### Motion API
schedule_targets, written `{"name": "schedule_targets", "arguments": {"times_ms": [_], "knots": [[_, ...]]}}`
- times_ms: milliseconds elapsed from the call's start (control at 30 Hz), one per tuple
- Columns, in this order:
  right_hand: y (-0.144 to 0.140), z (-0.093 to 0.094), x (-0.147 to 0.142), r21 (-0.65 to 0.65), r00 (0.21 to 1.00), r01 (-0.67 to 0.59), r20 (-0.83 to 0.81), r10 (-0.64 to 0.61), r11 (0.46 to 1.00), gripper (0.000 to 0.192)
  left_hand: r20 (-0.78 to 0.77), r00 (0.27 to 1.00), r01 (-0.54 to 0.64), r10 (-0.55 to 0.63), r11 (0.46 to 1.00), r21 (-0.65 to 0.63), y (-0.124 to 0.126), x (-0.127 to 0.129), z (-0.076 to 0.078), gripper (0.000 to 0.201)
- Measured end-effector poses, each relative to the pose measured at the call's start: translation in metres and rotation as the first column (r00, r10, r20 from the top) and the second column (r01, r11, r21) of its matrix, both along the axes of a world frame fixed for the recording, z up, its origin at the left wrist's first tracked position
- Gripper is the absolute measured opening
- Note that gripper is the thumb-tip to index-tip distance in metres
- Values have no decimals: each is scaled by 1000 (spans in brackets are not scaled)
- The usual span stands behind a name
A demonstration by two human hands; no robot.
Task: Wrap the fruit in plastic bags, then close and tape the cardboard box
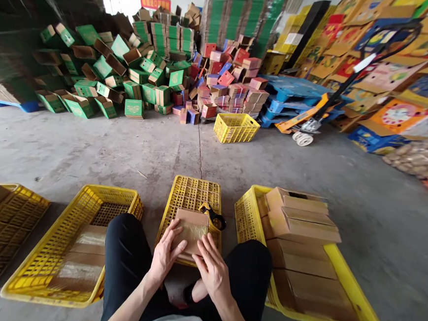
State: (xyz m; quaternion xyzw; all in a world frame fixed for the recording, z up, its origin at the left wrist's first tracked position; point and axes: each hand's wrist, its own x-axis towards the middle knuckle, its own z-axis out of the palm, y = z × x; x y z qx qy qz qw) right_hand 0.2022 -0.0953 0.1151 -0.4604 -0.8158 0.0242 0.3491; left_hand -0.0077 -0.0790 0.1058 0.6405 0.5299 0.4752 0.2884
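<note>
A small brown cardboard box (191,219) with clear tape across its top lies on an upturned yellow crate (194,189) between my knees. My left hand (167,250) rests on the box's left side, fingers stretched out and thumb apart. At the near right edge, my right hand (213,267) lays its extended fingers flat on the top. Both hands are open, touching the box without wrapping round it. A tape dispenser (215,217), orange and black, sits against the box's right side; part of it is hidden.
To the right, a yellow crate (248,218) holds several cardboard boxes (311,261). A left crate (15,291) contains taped boxes (78,270). Another crate (14,220) stands far left. Beyond are a yellow basket (236,129), a pallet jack (316,115) and heaped green boxes (134,108).
</note>
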Motion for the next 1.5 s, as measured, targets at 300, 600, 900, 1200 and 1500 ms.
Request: {"name": "schedule_targets", "arguments": {"times_ms": [300, 600, 900, 1200, 1500], "knots": [[2, 7, 4, 3, 1000, -17, 10, 17, 1000, 47, 37, 998, -48, 46, 998, 34, -1, 6, -3, 37], [-11, 8, -22, -75, 999, -38, 26, 40, 996, 62, 60, 997, -51, 51, 999, 14, 0, 8, 2, 36], [-17, 25, -36, -148, 991, -75, 100, 91, 986, 64, 89, 995, -40, 40, 999, 4, 1, 7, 2, 37], [-2, 15, -16, -112, 989, -50, 136, 65, 992, 69, -301, 949, 130, -89, 985, 116, -2, -11, 2, 58], [1, 17, -7, -114, 980, -117, 145, 133, 987, 53, -518, 842, 354, -149, 877, 324, 11, -30, 1, 75]]}}
